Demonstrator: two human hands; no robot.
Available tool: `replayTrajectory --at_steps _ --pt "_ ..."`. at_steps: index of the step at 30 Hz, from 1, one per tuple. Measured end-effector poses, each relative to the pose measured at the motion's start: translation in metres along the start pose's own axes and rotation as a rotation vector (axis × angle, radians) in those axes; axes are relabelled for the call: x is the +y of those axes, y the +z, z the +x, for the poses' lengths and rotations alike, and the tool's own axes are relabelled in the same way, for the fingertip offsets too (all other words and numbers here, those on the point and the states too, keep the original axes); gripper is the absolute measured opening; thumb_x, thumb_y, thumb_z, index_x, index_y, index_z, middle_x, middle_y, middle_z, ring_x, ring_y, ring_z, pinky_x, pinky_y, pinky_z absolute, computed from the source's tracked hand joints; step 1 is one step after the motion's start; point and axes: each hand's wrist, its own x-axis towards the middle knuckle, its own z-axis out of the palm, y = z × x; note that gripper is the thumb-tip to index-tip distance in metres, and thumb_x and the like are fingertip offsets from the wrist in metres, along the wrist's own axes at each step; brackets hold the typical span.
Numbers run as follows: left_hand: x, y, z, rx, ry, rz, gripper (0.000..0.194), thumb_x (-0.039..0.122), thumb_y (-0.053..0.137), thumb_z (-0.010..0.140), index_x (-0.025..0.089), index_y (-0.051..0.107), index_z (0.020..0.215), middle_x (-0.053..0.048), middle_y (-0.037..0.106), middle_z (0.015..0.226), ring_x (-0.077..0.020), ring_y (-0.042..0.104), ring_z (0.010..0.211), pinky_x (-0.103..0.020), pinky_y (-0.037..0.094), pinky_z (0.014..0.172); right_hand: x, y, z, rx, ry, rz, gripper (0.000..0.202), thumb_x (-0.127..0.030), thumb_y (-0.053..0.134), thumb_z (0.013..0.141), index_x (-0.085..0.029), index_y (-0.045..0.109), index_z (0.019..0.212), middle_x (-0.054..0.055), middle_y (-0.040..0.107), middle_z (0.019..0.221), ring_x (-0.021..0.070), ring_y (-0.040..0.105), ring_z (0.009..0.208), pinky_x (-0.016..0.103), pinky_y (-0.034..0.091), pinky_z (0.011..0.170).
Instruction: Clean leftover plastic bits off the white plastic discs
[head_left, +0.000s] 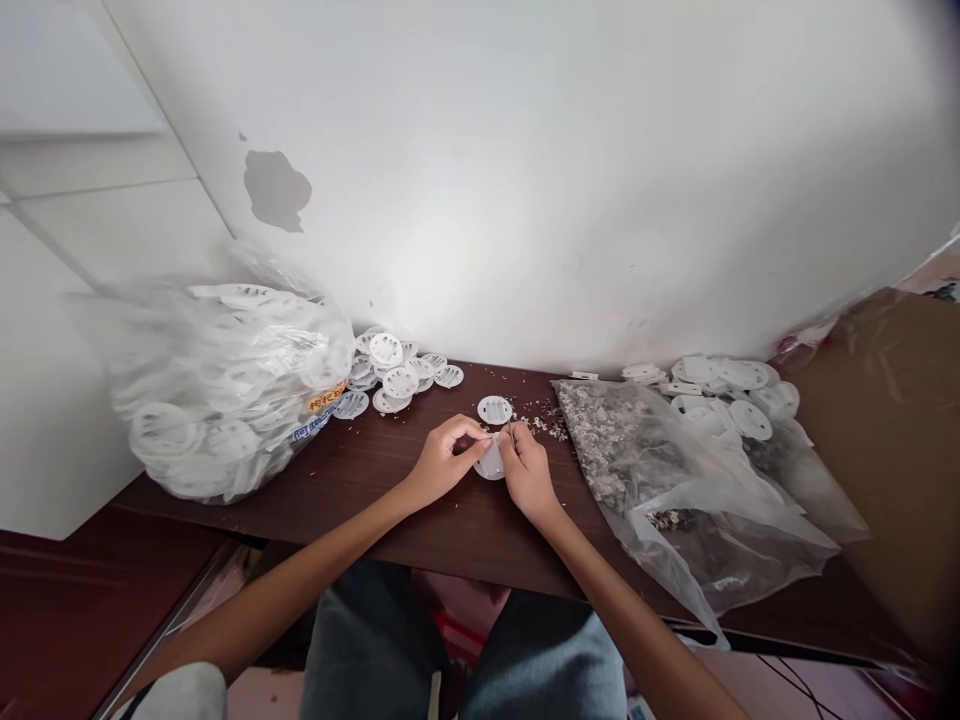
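Note:
A round white plastic disc point(490, 464) sits between my hands, partly covered by them; whether it rests on the table or is lifted I cannot tell. My left hand point(446, 462) is closed in a pinch at its upper left edge. On the other side my right hand point(529, 470) is pinched too, its thumb along the disc's right edge. Whatever tiny part is in the fingertips is too small to name. Just beyond them lies another white slotted disc point(494, 409). Small metal pieces point(551, 422) are scattered to its right.
A bulging clear bag of white discs point(232, 400) stands at the left, beside a loose pile of discs point(400, 380). To the right, a clear plastic bag point(637, 450) holds many small metal pieces, with more white parts point(720, 385) behind it. A cardboard box point(892, 430) borders the dark table point(420, 530).

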Motion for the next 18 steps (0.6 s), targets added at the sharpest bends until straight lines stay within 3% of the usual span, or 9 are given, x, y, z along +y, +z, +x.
replayTrajectory --at_steps 8,13,16,18 --pt "0.0 -0.001 -0.001 0.006 0.07 0.062 0.013 0.032 0.07 0.1 0.021 0.076 0.096 -0.007 0.073 0.099 -0.0205 0.071 0.092 -0.036 0.059 0.082 -0.003 -0.002 -0.001 -0.023 -0.01 -0.029 0.029 -0.047 0.045 0.106 -0.024 0.051 0.088 -0.004 0.051 0.069 0.0159 0.049 0.063 0.026 0.038 0.059" --pt "0.005 -0.023 -0.004 0.027 0.117 0.115 0.016 0.031 0.072 0.098 0.023 0.075 0.112 -0.011 0.073 0.118 -0.025 0.068 0.116 -0.043 0.056 0.101 -0.009 -0.006 -0.005 -0.107 -0.196 -0.16 0.025 -0.042 0.043 0.11 -0.023 0.059 0.108 0.001 0.065 0.084 0.0184 0.061 0.071 0.028 0.046 0.067" --pt "0.009 -0.043 -0.012 -0.068 0.027 0.097 0.045 0.033 0.078 0.094 0.025 0.066 0.137 -0.012 0.071 0.133 -0.0261 0.068 0.122 -0.042 0.056 0.102 -0.011 -0.007 -0.007 -0.201 -0.342 -0.285 0.023 -0.035 0.042 0.112 -0.023 0.061 0.118 0.007 0.073 0.101 0.0214 0.069 0.086 0.03 0.051 0.076" --pt "0.012 -0.054 -0.017 -0.184 -0.069 0.083 0.039 0.036 0.075 0.096 0.025 0.07 0.133 -0.009 0.076 0.126 -0.0242 0.072 0.112 -0.038 0.058 0.097 -0.011 -0.007 -0.008 -0.242 -0.404 -0.356 0.024 -0.032 0.041 0.113 -0.023 0.062 0.121 0.009 0.074 0.109 0.0224 0.072 0.094 0.031 0.053 0.08"
